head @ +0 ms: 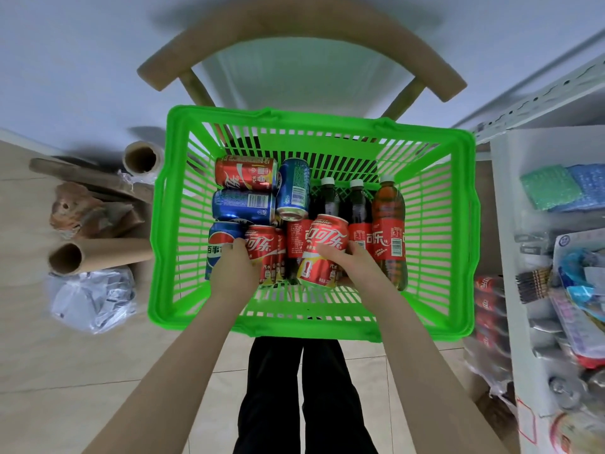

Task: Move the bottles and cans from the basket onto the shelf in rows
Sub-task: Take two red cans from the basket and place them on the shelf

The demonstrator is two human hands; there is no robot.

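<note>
A green plastic basket (pixel 458 224) sits on a wooden chair and holds several red and blue cans and dark cola bottles (pixel 389 231). My right hand (pixel 347 263) grips a red cola can (pixel 324 247), tilted and raised a little above the bottles. My left hand (pixel 234 267) curls over another red cola can (pixel 262 250) that lies low in the basket beside a blue Pepsi can (pixel 222 237). More cans, red (pixel 245 173) and blue (pixel 242 206), lie at the basket's far left. The white shelf (pixel 504 257) stands at the right.
The shelf holds packets, sponges (pixel 556 186) and some red cans (pixel 487 299) low down. Cardboard tubes (pixel 98 253), a film roll (pixel 142 157) and a crumpled plastic bag (pixel 91 296) lie on the floor at the left. The chair's curved back (pixel 301 31) is beyond the basket.
</note>
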